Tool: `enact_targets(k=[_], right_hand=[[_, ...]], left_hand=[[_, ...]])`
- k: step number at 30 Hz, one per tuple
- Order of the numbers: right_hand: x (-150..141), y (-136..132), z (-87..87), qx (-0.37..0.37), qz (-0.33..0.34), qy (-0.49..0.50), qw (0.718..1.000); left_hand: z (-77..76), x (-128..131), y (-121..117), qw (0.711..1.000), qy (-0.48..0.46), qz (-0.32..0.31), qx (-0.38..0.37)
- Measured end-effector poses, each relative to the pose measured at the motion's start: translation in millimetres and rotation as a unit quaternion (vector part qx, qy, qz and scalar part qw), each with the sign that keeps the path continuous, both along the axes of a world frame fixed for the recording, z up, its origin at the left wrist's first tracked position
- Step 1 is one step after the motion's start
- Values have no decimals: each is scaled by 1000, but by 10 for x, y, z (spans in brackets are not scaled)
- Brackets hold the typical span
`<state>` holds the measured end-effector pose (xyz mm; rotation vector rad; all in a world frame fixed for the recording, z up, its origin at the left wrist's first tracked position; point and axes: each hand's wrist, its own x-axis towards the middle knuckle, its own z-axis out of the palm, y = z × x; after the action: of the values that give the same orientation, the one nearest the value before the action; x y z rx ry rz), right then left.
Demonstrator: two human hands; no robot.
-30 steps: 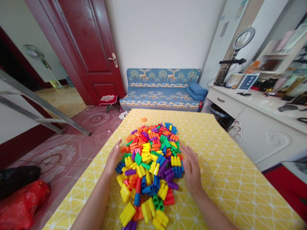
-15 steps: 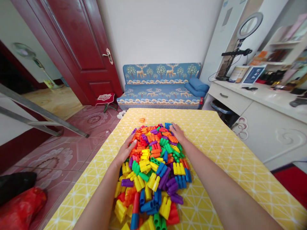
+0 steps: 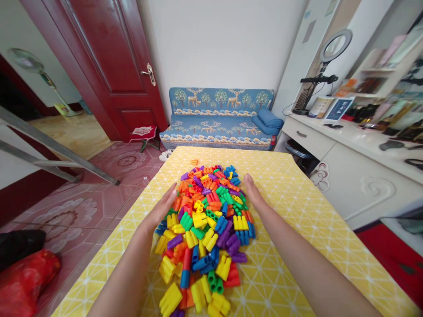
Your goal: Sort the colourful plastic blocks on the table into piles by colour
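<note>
A heap of plastic toy building blocks (image 3: 199,219), shaped like joined tubes in yellow, red, orange, green, blue and purple, is spread down the middle of a table. Along its left edge, my left hand (image 3: 164,203) stands on edge with fingers stretched forward, close to orange and red blocks; whether it touches them I cannot tell. Opposite, my right hand (image 3: 253,193) is held upright and extended, a little apart from the green and blue blocks. Neither hand grips a block. One orange block (image 3: 194,162) lies alone beyond the far end of the heap.
A yellow patterned cloth (image 3: 291,211) covers the table. Behind it is a blue sofa (image 3: 214,127). A white dresser (image 3: 360,171) with a ring light (image 3: 336,46) stands right. Leftward are a red stool (image 3: 143,133), a metal ladder (image 3: 66,143) and a red plastic bag (image 3: 31,279).
Both hands first reached forward along the heap's sides, my right hand to its far blue blocks. Since then they have drawn slightly outward, away from the blocks. The camera view shifted a little.
</note>
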<state>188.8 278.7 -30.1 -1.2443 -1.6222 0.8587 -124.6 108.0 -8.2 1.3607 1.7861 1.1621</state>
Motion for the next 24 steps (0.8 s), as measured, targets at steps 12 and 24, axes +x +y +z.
enact_targets(k=[12,24], right_hand=[[182,-1666,-186,-8,-43,154,987],[132,-1630,-166,24,-102,153,983]], left_hand=[[-293,435,-655,983,-68,148,88],[-160,497,-712,967,-108,211,94]])
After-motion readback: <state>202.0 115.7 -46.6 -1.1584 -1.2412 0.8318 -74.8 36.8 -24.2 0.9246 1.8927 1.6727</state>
